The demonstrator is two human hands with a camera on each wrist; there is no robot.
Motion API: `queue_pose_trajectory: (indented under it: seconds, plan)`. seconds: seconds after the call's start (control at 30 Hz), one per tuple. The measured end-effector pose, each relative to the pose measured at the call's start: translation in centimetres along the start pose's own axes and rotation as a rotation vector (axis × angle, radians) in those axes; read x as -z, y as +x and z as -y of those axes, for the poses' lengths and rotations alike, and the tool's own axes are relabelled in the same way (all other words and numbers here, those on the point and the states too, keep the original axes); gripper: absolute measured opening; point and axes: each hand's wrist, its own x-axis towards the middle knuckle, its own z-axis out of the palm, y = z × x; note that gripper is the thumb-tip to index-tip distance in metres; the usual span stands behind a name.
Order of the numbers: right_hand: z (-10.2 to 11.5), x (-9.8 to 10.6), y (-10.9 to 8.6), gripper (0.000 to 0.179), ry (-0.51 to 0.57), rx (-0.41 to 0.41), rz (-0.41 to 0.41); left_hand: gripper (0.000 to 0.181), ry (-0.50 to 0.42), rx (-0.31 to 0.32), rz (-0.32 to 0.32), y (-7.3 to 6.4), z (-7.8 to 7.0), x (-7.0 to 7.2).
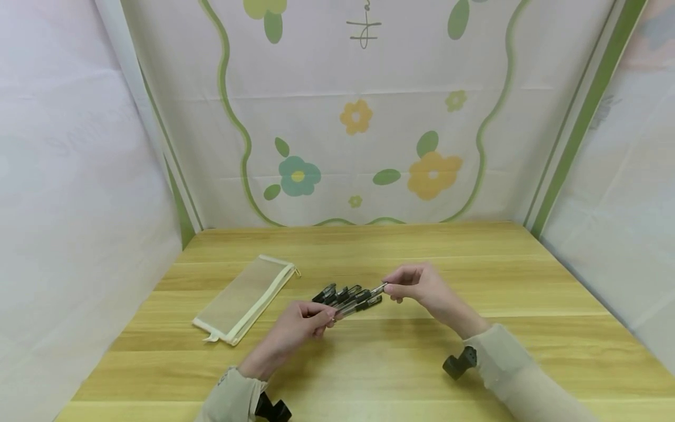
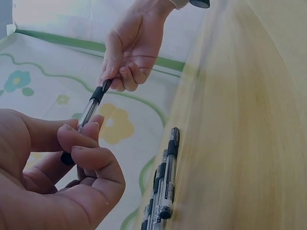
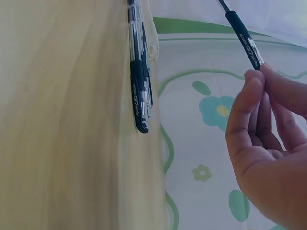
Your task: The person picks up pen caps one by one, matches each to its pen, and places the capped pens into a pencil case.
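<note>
A clear-bodied gel pen with a black cap [image 2: 91,103] is held up between my two hands, above the table. My left hand [image 1: 302,323] pinches its barrel near the lower end between thumb and fingers. At the other end, the thumb and forefinger of my right hand [image 1: 424,290] grip the tip of the cap. White lettering shows on the cap in the right wrist view. Several similar pens [image 2: 168,187] lie bunched on the wooden table beneath the hands, partly hidden by the left one in the head view.
To the left of the pens lies a flat mesh zip pouch [image 1: 245,296] with cream edging. The wooden table [image 1: 401,375] ends at a floral cloth backdrop [image 1: 390,135], and pale cloth walls [image 1: 79,176] rise on both sides.
</note>
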Motion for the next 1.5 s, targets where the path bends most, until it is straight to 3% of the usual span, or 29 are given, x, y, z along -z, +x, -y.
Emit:
queue_pose_trajectory:
  seconds: [0.33,1.5]
  plan:
    - [-0.63,-0.88,0.14,0.029,0.016,0.034,-0.059,0.023,0.043,-0.023,-0.025,0.21,0.41,0.11]
    - [-0.28,-0.85,0.07,0.019,0.053,0.037,-0.032,0.021,0.026,-0.041,-0.025,0.25,0.49,-0.49]
